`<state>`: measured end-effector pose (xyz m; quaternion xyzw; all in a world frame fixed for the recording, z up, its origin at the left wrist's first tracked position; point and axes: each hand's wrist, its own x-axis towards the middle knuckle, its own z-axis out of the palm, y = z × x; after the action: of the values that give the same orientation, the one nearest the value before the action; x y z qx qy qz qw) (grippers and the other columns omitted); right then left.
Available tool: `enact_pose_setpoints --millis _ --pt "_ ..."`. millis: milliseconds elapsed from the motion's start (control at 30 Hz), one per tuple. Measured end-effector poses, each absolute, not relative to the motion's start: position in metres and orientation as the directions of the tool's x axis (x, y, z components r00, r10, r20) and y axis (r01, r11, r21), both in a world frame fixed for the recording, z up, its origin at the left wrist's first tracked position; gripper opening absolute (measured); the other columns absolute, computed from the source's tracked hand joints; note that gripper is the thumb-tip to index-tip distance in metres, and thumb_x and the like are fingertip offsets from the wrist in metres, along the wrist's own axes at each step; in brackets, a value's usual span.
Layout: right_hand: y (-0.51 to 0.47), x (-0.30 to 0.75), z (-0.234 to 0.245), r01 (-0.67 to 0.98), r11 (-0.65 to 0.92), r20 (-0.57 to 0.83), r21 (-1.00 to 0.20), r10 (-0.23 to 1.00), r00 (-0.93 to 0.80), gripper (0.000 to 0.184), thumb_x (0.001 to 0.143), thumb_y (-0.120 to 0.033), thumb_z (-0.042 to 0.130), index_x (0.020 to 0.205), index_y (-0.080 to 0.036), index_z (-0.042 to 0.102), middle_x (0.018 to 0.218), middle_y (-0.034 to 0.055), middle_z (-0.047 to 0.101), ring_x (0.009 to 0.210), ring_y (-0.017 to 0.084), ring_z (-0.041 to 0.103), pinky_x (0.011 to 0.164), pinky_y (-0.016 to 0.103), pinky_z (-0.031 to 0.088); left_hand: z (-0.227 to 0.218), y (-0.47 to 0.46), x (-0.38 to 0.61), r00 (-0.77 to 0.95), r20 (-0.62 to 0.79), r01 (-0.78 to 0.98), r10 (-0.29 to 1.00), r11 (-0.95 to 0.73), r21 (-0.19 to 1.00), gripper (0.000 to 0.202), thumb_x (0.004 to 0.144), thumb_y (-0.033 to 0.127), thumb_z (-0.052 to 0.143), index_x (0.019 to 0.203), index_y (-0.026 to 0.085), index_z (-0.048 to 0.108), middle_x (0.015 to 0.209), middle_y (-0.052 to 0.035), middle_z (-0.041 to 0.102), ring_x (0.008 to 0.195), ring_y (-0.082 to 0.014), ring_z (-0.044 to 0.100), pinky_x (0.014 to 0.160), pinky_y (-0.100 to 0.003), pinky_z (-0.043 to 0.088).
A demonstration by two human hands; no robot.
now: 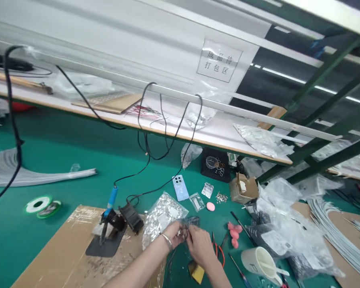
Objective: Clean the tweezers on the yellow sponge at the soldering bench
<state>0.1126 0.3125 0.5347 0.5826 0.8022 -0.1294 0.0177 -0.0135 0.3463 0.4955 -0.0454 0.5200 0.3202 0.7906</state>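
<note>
My left hand (174, 234), with a silver bangle at the wrist, and my right hand (199, 245) meet over the green table. The fingers of both are closed on a dark, see-through plastic bag (193, 221); what it holds is too small to make out. Just left of my hands lies a clear bag of small silvery metal parts (162, 214). Below my right hand sit a yellow block (197, 273) and red-handled pliers (221, 256), partly covered by my forearm.
A soldering iron (111, 200) stands in its holder on cardboard (66, 252) at left, its cord hanging from the shelf (219, 141). Behind my hands lies a phone (180, 188). To the right are a white mug (256, 260), a small cardboard box (243, 188) and plastic-wrapped bundles (291, 228).
</note>
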Motion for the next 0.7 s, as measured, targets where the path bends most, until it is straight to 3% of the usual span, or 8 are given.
enact_pose_setpoints --millis 133,300,433,533,600,667,700 --pt "0.318 0.123 0.541 0.916 0.282 -0.122 -0.287 0.937 -0.327 0.015 0.090 -0.013 0.050 0.087 -0.019 0.063 0.087 0.0038 0.071 0.079 0.021 0.067 0.060 0.032 0.022 0.509 0.352 -0.002 0.070 -0.847 -0.444 0.526 0.777 0.446 0.019 0.098 0.031 0.054 0.090 0.013 0.057 0.071 0.0033 0.054 0.054 -0.0084 0.050 0.048 -0.021 0.046" --pt "0.336 0.134 0.546 0.882 0.236 -0.080 -0.409 0.953 -0.292 0.016 0.086 -0.012 0.050 0.075 -0.019 0.060 0.078 0.0027 0.071 0.071 0.018 0.065 0.058 0.032 0.017 0.528 0.362 0.009 0.060 -0.799 -0.276 0.599 0.779 0.563 0.026 0.098 0.034 0.053 0.083 0.014 0.056 0.066 0.0041 0.052 0.053 -0.0090 0.050 0.048 -0.021 0.043" --pt "0.350 0.145 0.544 0.859 0.182 -0.106 -0.478 0.959 -0.262 0.016 0.082 -0.012 0.051 0.070 -0.020 0.057 0.069 0.0006 0.068 0.066 0.016 0.062 0.057 0.030 0.017 0.547 0.367 0.022 0.070 -0.700 -0.122 0.710 0.703 0.701 0.025 0.096 0.031 0.056 0.078 0.013 0.058 0.067 0.0030 0.056 0.059 -0.0112 0.056 0.058 -0.025 0.050" --pt "0.355 0.158 0.543 0.853 0.129 -0.135 -0.505 0.965 -0.226 0.019 0.087 -0.016 0.046 0.070 -0.021 0.054 0.065 0.0004 0.065 0.064 0.017 0.059 0.057 0.028 0.019 0.555 0.350 0.014 -0.007 -0.561 0.048 0.828 0.561 0.827 0.014 0.094 0.023 0.058 0.085 0.014 0.061 0.071 0.0022 0.061 0.066 -0.0134 0.061 0.068 -0.029 0.053" --pt "0.355 0.168 0.542 0.853 0.096 -0.158 -0.514 0.966 -0.204 0.022 0.089 -0.019 0.042 0.069 -0.021 0.048 0.064 0.0005 0.062 0.062 0.018 0.057 0.057 0.028 0.020 0.550 0.326 -0.005 -0.111 -0.496 0.185 0.861 0.508 0.841 0.014 0.097 0.024 0.051 0.094 0.015 0.061 0.067 0.0030 0.059 0.062 -0.0152 0.061 0.063 -0.029 0.050" --pt "0.354 0.177 0.539 0.855 0.072 -0.182 -0.513 0.965 -0.190 0.022 0.090 -0.021 0.039 0.069 -0.023 0.042 0.063 0.0004 0.059 0.061 0.019 0.055 0.058 0.028 0.021 0.534 0.295 -0.032 -0.257 -0.498 0.322 0.828 0.559 0.764 0.024 0.101 0.030 0.038 0.098 0.016 0.058 0.063 0.0027 0.056 0.056 -0.0183 0.060 0.057 -0.032 0.046" --pt "0.354 0.181 0.537 0.858 0.063 -0.191 -0.509 0.964 -0.184 0.021 0.090 -0.022 0.038 0.070 -0.023 0.039 0.063 0.0006 0.058 0.061 0.020 0.055 0.058 0.029 0.021 0.521 0.280 -0.046 -0.335 -0.504 0.385 0.796 0.604 0.697 0.022 0.100 0.028 0.039 0.100 0.015 0.057 0.065 0.0008 0.059 0.063 -0.0207 0.063 0.066 -0.035 0.048"
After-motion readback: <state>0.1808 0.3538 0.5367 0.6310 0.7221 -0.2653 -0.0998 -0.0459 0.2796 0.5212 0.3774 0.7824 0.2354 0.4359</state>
